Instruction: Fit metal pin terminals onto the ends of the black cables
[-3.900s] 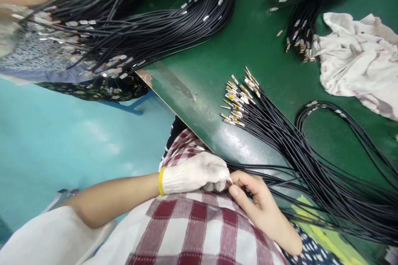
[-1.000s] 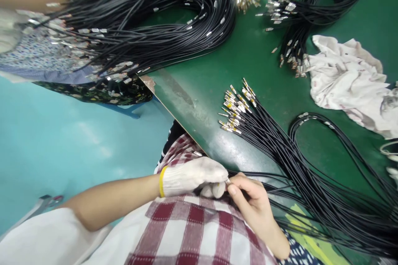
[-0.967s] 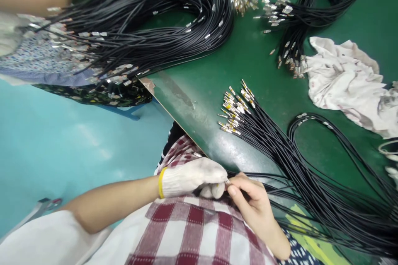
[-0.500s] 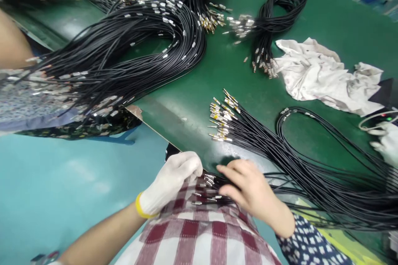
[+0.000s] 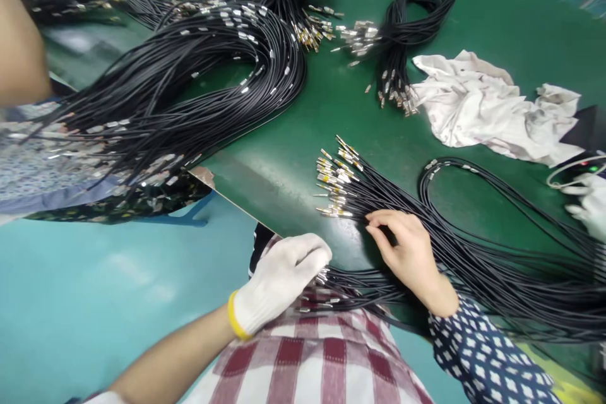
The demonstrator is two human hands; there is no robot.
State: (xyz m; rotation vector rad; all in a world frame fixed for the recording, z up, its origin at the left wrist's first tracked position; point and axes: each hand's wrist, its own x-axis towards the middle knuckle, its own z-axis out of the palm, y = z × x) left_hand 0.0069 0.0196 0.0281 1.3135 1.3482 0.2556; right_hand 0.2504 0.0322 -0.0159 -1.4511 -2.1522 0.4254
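Note:
My left hand (image 5: 288,274), in a white glove with a yellow cuff, is closed at the table edge, beside the metal ends of a lower bundle of black cables (image 5: 360,284). Whatever its fingers hold is hidden. My bare right hand (image 5: 402,243) has thumb and index finger pinched at the near side of a larger black cable bundle (image 5: 440,233), just behind its metal-tipped ends (image 5: 336,186). What sits in that pinch is too small to make out.
A large looped cable bundle (image 5: 189,63) lies at the left, near another person's arm (image 5: 21,44). Smaller coils (image 5: 421,6) lie farther back. A crumpled white cloth (image 5: 487,104) and a white glove (image 5: 591,202) are at the right of the green table (image 5: 265,158).
My right hand has moved up and right from the lower bundle to the larger one, its fingers now pinched. My left hand has shifted right along the table edge.

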